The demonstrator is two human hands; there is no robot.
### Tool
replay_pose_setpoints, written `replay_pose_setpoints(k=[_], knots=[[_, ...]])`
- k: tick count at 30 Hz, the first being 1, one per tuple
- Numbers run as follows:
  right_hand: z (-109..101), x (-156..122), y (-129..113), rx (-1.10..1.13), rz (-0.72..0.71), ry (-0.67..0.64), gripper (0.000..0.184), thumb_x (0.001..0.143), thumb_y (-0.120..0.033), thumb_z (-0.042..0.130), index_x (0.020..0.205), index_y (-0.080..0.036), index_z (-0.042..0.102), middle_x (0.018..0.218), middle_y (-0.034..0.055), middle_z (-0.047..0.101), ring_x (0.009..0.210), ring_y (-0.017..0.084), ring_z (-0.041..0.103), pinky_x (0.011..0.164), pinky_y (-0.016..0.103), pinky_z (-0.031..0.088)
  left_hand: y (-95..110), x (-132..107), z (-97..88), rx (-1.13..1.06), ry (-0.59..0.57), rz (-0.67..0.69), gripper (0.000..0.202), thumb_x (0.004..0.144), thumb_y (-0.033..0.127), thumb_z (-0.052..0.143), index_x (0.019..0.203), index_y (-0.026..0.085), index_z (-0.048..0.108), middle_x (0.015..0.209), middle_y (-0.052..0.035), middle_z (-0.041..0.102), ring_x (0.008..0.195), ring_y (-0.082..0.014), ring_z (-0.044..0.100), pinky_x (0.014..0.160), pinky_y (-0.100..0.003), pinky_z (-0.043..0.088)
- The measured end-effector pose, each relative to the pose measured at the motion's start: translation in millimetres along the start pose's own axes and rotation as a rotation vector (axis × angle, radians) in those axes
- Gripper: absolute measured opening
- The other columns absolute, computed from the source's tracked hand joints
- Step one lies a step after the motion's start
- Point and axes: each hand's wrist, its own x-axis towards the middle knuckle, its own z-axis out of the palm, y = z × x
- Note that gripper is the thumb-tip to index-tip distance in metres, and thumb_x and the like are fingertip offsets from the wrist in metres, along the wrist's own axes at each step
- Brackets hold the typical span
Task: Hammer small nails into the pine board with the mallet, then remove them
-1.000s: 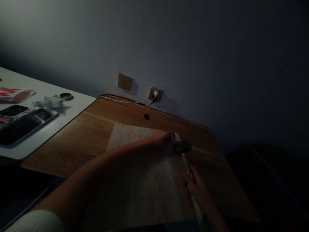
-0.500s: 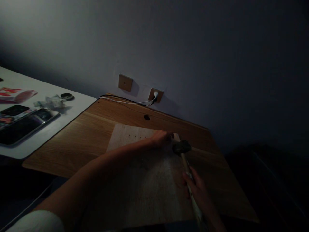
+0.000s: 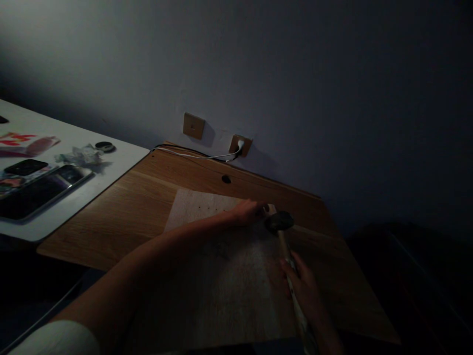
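Observation:
A pale wooden board lies on a brown wooden desk. My left hand rests at the board's far right corner, fingers pinched together on something too small and dark to make out. My right hand is wrapped round the handle of a hammer. The hammer's dark head hangs just right of my left fingertips, close above the board. A row of small dark dots runs along the board's far edge.
A white table adjoins the desk on the left, carrying a tablet, a phone, wrappers and a small round lid. A white cable runs to a wall socket. Right of the desk is dark.
The hammer head has shifted slightly up and toward my left fingertips. My left hand has stayed in place on the board's corner.

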Motion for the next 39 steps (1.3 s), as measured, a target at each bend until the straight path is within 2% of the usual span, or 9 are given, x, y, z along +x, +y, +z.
replay_pose_setpoints(k=[4,10,18,22,27,32,35,37,39], knots=[[0,4,-6,-0.008,-0.032,0.016,0.071,0.069,-0.067,0.071,0.118,-0.017,0.065,0.059,-0.0075,0.051,0.041,0.011,0.044,0.037,0.025,0.036,0,1,-0.3,-0.024,0.018,0.018,0.036,0.085,0.012,0.067,0.121,0.017,0.068,0.114,-0.0086,0.076,0.104,-0.0222,0.073,0.086,-0.028,0.053],[2,8,-15,-0.027,-0.099,0.017,0.063,0.072,-0.067,0.069,0.110,-0.018,0.064,0.058,-0.0072,0.051,0.041,0.012,0.043,0.038,0.025,0.036,3,-1,-4.8,-0.060,-0.015,-0.023,0.036,0.087,0.011,0.064,0.122,0.018,0.067,0.109,-0.0066,0.078,0.099,-0.0213,0.075,0.082,-0.027,0.053],[8,13,-16,-0.060,-0.088,-0.022,0.076,0.070,-0.068,0.066,0.123,-0.013,0.061,0.057,-0.0086,0.049,0.040,0.013,0.042,0.035,0.026,0.035,0,-1,-2.5,-0.031,-0.009,-0.041,0.037,0.088,0.015,0.066,0.125,0.020,0.065,0.115,-0.0075,0.077,0.104,-0.0239,0.074,0.084,-0.028,0.054],[8,12,-14,-0.067,-0.097,-0.018,0.079,0.072,-0.069,0.066,0.128,-0.013,0.062,0.055,-0.0090,0.047,0.041,0.013,0.042,0.037,0.026,0.035,1,-2,-3.8,-0.044,0.004,-0.037,0.044,0.085,0.013,0.069,0.127,0.020,0.064,0.113,-0.0073,0.077,0.104,-0.0235,0.074,0.085,-0.028,0.054],[9,12,-16,-0.071,-0.102,-0.027,0.076,0.073,-0.067,0.066,0.127,-0.014,0.064,0.057,-0.0078,0.048,0.043,0.013,0.044,0.040,0.026,0.036,-1,-2,-2.8,-0.079,0.019,-0.016,0.041,0.085,0.012,0.067,0.126,0.018,0.064,0.109,-0.0074,0.078,0.100,-0.0226,0.074,0.083,-0.027,0.054],[8,11,-14,-0.080,-0.100,-0.017,0.080,0.074,-0.067,0.065,0.132,-0.012,0.061,0.059,-0.0076,0.048,0.045,0.013,0.043,0.040,0.027,0.037,-2,0,-0.4,-0.083,0.011,-0.034,0.041,0.086,0.011,0.065,0.126,0.019,0.063,0.108,-0.0058,0.078,0.100,-0.0212,0.074,0.084,-0.027,0.054],[4,6,-7,-0.066,-0.092,0.005,0.080,0.073,-0.067,0.067,0.130,-0.011,0.061,0.061,-0.0069,0.050,0.046,0.014,0.045,0.041,0.027,0.038,3,-2,-8.5,-0.086,-0.005,-0.032,0.043,0.085,0.011,0.068,0.127,0.018,0.062,0.109,-0.0061,0.077,0.101,-0.0201,0.073,0.084,-0.027,0.053],[0,2,1,-0.052,-0.067,0.022,0.080,0.073,-0.068,0.068,0.131,-0.013,0.061,0.061,-0.0072,0.050,0.044,0.013,0.044,0.039,0.026,0.037,6,-8,-21.0,-0.048,-0.027,-0.006,0.041,0.083,0.011,0.070,0.124,0.016,0.064,0.112,-0.0077,0.076,0.100,-0.0197,0.072,0.083,-0.026,0.052],[-4,-3,8,-0.037,-0.040,0.039,0.080,0.073,-0.069,0.068,0.132,-0.014,0.060,0.059,-0.0081,0.049,0.043,0.013,0.043,0.038,0.025,0.036,11,-17,-38.3,0.010,-0.093,0.048,0.030,0.083,0.012,0.071,0.113,0.015,0.068,0.109,-0.0079,0.076,0.094,-0.0180,0.070,0.078,-0.024,0.050]])
